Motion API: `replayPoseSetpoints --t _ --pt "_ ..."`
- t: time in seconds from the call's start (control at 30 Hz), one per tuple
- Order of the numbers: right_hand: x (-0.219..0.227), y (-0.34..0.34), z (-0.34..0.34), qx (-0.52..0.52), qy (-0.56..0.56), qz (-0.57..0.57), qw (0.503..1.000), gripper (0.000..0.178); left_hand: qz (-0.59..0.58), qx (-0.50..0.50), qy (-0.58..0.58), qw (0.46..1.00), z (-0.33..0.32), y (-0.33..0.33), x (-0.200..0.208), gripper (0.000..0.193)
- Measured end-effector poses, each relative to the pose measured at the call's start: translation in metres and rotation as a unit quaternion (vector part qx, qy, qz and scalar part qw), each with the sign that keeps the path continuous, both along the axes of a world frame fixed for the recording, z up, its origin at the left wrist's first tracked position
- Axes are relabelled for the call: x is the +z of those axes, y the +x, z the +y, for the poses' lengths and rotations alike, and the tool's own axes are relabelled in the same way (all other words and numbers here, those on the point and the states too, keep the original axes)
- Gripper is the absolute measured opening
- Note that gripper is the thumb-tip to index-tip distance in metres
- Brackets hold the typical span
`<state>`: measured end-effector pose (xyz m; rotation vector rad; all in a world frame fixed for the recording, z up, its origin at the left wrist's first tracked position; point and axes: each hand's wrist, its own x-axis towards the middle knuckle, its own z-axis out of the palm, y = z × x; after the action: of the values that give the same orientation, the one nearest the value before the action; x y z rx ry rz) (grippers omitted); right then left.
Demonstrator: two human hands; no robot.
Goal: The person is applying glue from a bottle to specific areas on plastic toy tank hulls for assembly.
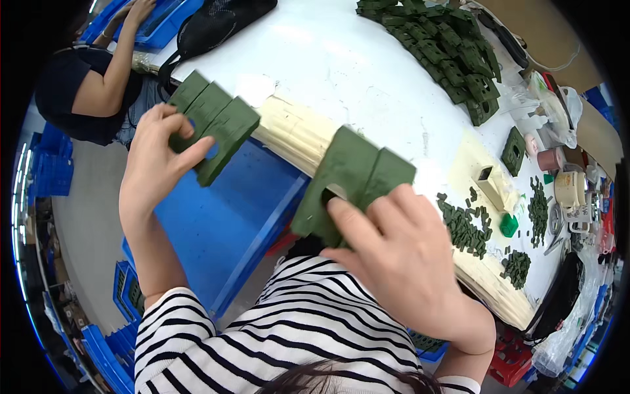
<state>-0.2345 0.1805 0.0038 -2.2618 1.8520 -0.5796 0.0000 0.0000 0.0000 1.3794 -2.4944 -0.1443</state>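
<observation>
My left hand (pixel 157 154) is closed on a small fanned stack of dark green panels (pixel 220 121), held above the blue bin (pixel 223 217). Blue shows through round holes in the panels beside my fingers. My right hand (pixel 400 253) grips more green panels (pixel 351 174) in front of my body, with my index finger at a round hole in the nearest one. Two panels overlap there, and whether more lie beneath is hidden. The two stacks are apart from each other and both are tilted.
A large heap of green panels (pixel 446 46) lies at the white table's (pixel 367 79) far side. Small green pieces (pixel 466 226) form piles at the right, near a green block (pixel 509 224) and a single panel (pixel 514 151). A black mesh bag (pixel 213 26) and another person (pixel 92 95) are far left.
</observation>
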Motion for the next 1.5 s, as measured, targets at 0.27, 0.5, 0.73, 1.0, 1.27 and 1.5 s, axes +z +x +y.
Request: replayPoseSetpoints --t 0.27,0.5,0.73,1.0,1.27,1.5 --pt "-0.109 0.122 -0.065 0.127 -0.034 -0.02 0.991 0.033 -0.114 0.204 0.157 0.96 -0.008 0.1 -0.108 0.042" --pt "-0.168 0.138 -0.115 0.032 0.027 0.07 0.997 0.027 -0.134 0.218 0.182 0.949 -0.058 0.052 -0.155 0.043" --pt "-0.175 0.126 -0.127 -0.032 0.122 0.066 0.99 0.028 -0.156 0.201 0.136 0.958 -0.075 0.006 -0.18 0.044" --pt "-0.177 0.12 -0.135 -0.057 0.195 0.097 0.974 0.03 -0.163 0.135 0.194 0.958 -0.065 -0.008 -0.176 0.048" --pt "-0.151 0.111 -0.093 -0.017 0.003 0.072 0.997 0.036 -0.071 0.086 0.126 0.986 -0.048 0.004 -0.184 0.033" --pt "-0.124 0.054 0.014 0.005 0.03 -0.185 0.982 0.022 0.204 0.068 0.047 0.975 -0.047 0.031 -0.192 0.017"
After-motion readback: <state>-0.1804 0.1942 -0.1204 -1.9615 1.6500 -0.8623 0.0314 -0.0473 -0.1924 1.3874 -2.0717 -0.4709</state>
